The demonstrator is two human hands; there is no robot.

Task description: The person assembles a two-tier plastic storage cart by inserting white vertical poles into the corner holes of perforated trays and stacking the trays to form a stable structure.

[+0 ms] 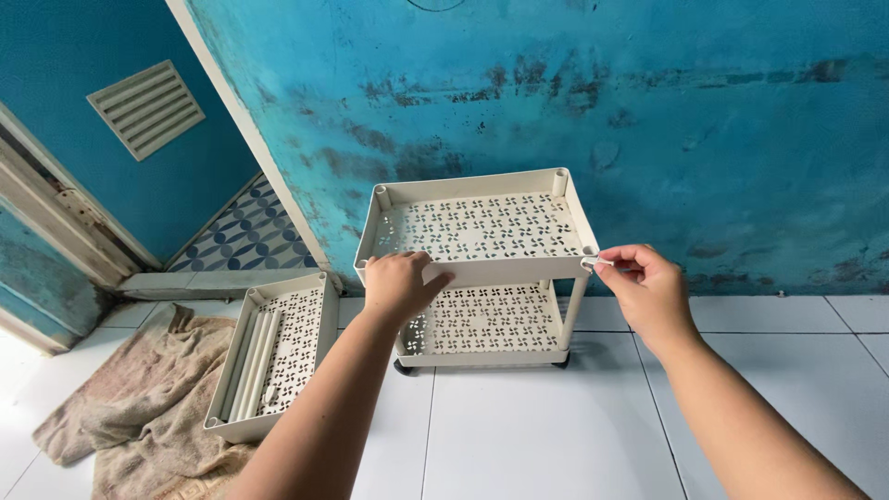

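Note:
A cream plastic trolley rack with two perforated shelves stands on small dark wheels against the blue wall. My left hand grips the front rim of the upper shelf near its left corner. At the shelf's front right corner socket, my right hand pinches a small white piece between thumb and fingers. A cream post joins the two shelves under that corner.
A third perforated cream shelf lies on the floor at left with several cream tubes in it, partly on a brown towel. White floor tiles stretch in front. A doorway and a louvred vent are at far left.

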